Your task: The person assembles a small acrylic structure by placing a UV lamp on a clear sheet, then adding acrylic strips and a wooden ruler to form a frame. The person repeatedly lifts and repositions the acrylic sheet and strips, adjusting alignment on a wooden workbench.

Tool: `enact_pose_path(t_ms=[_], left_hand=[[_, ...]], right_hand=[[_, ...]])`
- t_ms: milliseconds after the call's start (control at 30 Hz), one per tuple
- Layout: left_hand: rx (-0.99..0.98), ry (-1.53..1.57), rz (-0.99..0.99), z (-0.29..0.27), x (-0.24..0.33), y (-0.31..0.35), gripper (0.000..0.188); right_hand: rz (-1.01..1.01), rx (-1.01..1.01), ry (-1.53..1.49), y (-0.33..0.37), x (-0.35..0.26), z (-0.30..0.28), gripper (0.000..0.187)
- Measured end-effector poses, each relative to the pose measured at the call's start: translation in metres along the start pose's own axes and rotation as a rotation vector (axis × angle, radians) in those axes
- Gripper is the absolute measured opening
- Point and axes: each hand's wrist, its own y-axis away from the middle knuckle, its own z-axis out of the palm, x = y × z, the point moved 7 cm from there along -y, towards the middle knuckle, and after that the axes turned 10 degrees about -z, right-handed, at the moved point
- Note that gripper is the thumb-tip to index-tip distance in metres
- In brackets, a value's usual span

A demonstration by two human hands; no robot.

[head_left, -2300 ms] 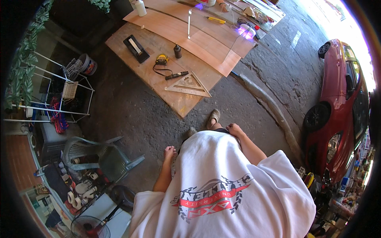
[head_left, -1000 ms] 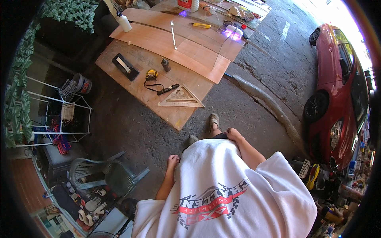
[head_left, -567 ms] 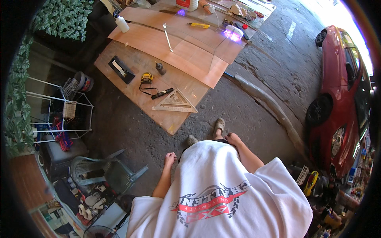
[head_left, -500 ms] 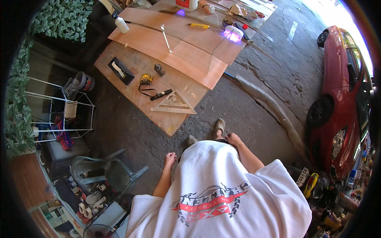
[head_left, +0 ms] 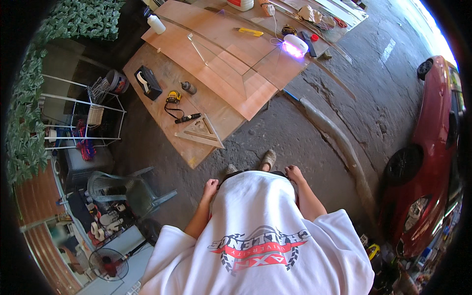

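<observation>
My left hand hangs beside my body with its fingers curled in, and nothing shows in it. My right hand hangs on the other side, loosely closed too, with no object visible. Both are apart from the wooden table in front of me. Nearest on it lies a triangular square, with a black marker-like tool touching it. Beyond are a yellow tape measure with a strap, a small dark bottle and a black box-like tool.
Clear sheet material over brown board carries a yellow cutter and a lamp glowing violet. A white bottle stands at its left. Left are a green plastic chair and fan; right, a red car.
My view has shifted, so the table sits somewhat differently. Both hands stay low at my sides, and the tools keep their places on the table.
</observation>
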Motion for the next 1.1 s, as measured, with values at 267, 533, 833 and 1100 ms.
enact_pose_path(t_ms=[267, 533, 833, 1100], left_hand=[[0.054, -0.032, 0.117, 0.03, 0.034, 0.018, 0.033], [0.05, -0.042, 0.121, 0.053, 0.042, 0.035, 0.032], [-0.084, 0.075, 0.042, 0.057, 0.022, 0.047, 0.034], [-0.29, -0.484, 0.3, 0.048, 0.126, 0.089, 0.028]], right_hand=[[0.118, -0.024, -0.036, -0.007, 0.023, -0.06, 0.034], [0.072, -0.035, -0.097, -0.035, 0.016, -0.085, 0.033], [-0.055, -0.028, 0.04, -0.063, -0.014, -0.087, 0.033], [0.004, -0.036, 0.032, -0.066, -0.038, -0.086, 0.039]])
